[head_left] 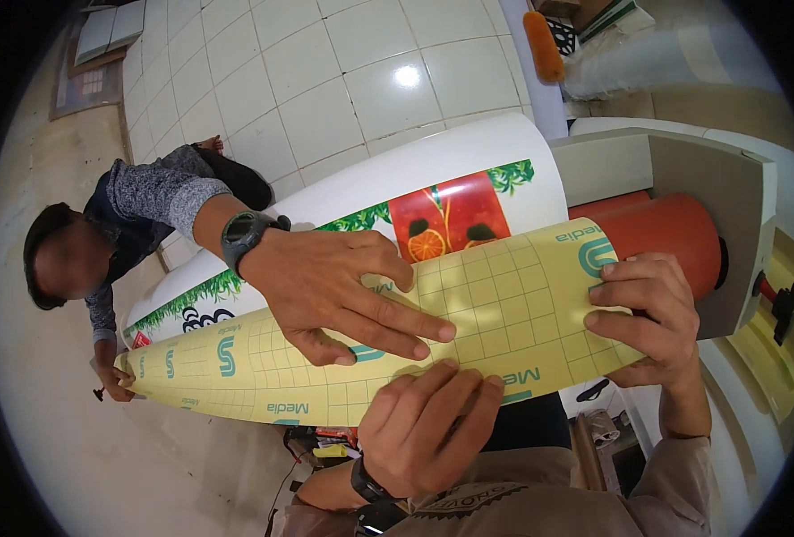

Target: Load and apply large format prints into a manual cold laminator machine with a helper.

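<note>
A long yellow backing sheet (495, 286) with a green grid and teal print stretches across the view, curving down to the left. My right hand (652, 313) grips its right end, fingers over the top face and thumb partly hidden. Along the near edge my left hand (433, 430), with a dark wristband, has its fingers curled closed on the sheet. A co-worker's hand (325, 286) with a dark watch lies over the sheet, fingers stretched toward my left fingertips. That co-worker's other hand (118, 385) holds the far left end. Behind it bulges a white printed sheet (451, 215) with oranges and green leaves.
At right stands a grey machine housing (710, 170) with a red roller (657, 237) and a dark red knob (773, 291). The co-worker (137, 206) is at the left on the tiled floor (325, 80). An orange cylindrical object (543, 46) lies beside a clear plastic-wrapped roll (674, 63).
</note>
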`<state>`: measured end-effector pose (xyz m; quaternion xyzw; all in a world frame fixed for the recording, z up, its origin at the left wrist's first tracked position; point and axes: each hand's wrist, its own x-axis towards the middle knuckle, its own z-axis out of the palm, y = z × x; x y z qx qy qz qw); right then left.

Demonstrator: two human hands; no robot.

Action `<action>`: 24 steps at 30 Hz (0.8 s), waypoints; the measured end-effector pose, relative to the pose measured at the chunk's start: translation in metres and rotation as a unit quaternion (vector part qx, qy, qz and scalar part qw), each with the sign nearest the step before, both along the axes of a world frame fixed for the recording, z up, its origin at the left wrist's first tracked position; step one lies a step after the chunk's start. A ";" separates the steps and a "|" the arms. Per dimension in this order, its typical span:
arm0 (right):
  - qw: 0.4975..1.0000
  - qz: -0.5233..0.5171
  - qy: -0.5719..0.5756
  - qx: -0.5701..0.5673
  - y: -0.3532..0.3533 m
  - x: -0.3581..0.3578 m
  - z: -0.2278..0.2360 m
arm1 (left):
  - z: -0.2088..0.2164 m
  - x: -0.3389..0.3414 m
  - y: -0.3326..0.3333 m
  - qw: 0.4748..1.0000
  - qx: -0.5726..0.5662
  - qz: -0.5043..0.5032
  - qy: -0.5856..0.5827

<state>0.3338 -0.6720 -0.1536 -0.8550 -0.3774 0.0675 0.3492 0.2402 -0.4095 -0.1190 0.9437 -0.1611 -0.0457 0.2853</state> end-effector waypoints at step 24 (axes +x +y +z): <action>0.983 -0.100 0.154 0.011 0.010 0.009 0.013 | -0.004 0.030 0.018 0.988 0.122 0.061 -0.066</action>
